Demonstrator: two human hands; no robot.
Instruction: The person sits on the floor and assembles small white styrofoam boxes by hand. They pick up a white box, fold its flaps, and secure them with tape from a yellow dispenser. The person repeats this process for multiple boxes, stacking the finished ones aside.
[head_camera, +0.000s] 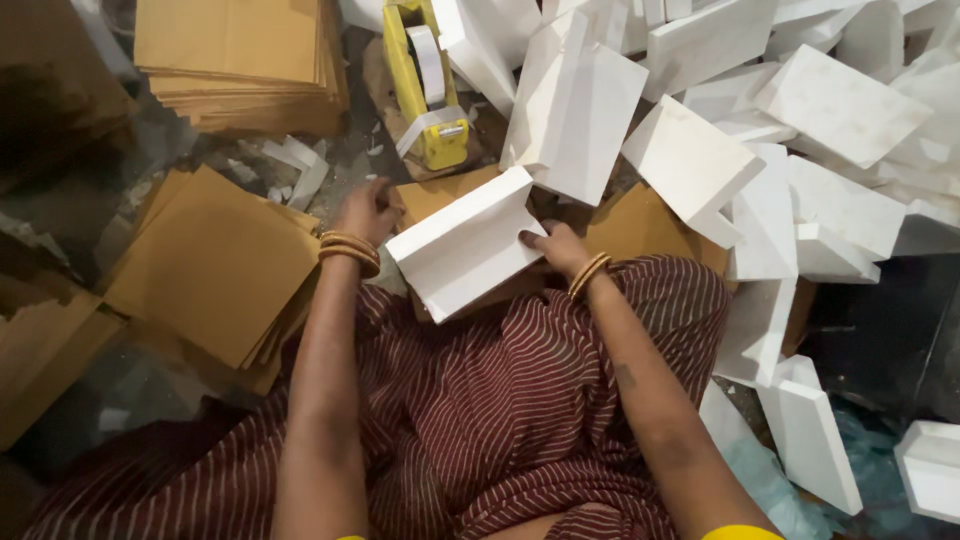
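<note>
Striped maroon cloth (480, 420) covers my lap, and just above it my right hand (553, 247) grips the edge of a white foam corner piece (468, 243), fingers closed on it. My left hand (368, 210) rests at its other side, fingers curled; what they clasp I cannot tell. Brown cardboard sheets (205, 262) lie to my left, a yellow tape dispenser (422, 85) ahead, and a heap of foam blocks (800, 130) to my right.

The floor (120, 385) is grey, dusty concrete, dim at the left and lower edges. Flat brown cardboard sheets (215, 265) lie stacked at its left, with another stack (240, 60) at the top. A heap of white foam blocks (800, 130) fills the upper right, and a yellow tape dispenser (425, 85) sits near the top edge.
</note>
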